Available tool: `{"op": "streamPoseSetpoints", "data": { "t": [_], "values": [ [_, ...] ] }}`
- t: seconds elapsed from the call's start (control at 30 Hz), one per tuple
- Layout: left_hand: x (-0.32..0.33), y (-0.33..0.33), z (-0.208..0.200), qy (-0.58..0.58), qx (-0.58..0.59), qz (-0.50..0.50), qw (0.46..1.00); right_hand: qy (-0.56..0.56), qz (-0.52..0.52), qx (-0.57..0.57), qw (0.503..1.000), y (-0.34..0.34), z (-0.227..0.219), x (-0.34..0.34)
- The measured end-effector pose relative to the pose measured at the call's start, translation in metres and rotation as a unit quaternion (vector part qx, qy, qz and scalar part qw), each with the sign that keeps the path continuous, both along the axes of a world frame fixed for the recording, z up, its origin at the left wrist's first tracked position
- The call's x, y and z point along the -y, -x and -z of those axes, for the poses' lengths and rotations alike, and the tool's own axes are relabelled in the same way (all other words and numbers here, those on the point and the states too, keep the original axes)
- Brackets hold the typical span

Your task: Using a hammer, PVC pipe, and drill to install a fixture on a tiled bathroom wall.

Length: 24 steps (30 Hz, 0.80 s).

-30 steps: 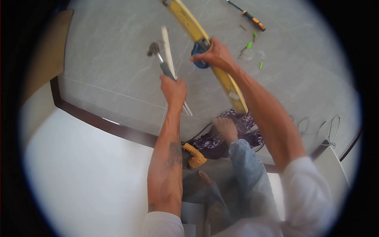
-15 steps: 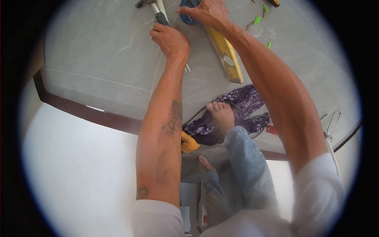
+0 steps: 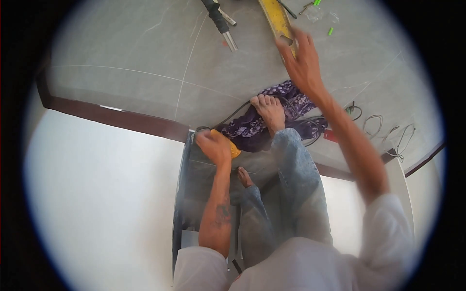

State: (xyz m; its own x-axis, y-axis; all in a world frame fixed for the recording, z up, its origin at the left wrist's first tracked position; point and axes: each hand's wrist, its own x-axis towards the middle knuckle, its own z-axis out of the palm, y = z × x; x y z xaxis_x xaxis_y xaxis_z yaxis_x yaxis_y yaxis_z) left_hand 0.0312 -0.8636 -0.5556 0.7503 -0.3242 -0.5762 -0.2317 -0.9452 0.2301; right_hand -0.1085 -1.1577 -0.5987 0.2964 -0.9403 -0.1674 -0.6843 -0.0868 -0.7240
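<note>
- Lying just beyond the purple patterned cloth (image 3: 248, 130), the yellow bar (image 3: 275, 20) is on the floor, its near end partly behind the right hand (image 3: 305, 63).
- The right grip is open and blurred, fingers spread and empty; whether it touches the bar, I cannot tell.
- The left hand (image 3: 214, 147) is at the cloth's near left edge, fingers bent, against or just above the yellow power tool (image 3: 233, 150). Whether this grip closes on the tool or only covers it, I cannot tell.
- Done, as far as shows: the dark-handled tool (image 3: 216, 15) lies beyond the cloth and to its left, beside a pale stick (image 3: 228, 18), out of both hands.
- Left undone, by the look of it: the power tool is low down beside the cloth, not raised, and the green pieces (image 3: 330, 31) lie loose beyond the cloth to its right, set into nothing.
- No finished result shows around the cloth, so the work looks partway, probably between two handlings.
- A bare foot (image 3: 270, 111) rests on the cloth.
</note>
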Motion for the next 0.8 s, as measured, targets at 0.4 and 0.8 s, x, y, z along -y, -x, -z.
{"op": "streamPoseSetpoints", "data": {
  "t": [0.4,0.8],
  "values": [
    [-0.086,-0.043,0.092,-0.216,-0.124,0.79,0.56,-0.413,0.351,-0.157,0.826,0.189,-0.141,-0.272],
    [-0.008,0.021,-0.067,-0.232,-0.161,0.846,0.453,-0.453,0.361,-0.025,0.815,0.208,-0.253,-0.408]
  ]
}}
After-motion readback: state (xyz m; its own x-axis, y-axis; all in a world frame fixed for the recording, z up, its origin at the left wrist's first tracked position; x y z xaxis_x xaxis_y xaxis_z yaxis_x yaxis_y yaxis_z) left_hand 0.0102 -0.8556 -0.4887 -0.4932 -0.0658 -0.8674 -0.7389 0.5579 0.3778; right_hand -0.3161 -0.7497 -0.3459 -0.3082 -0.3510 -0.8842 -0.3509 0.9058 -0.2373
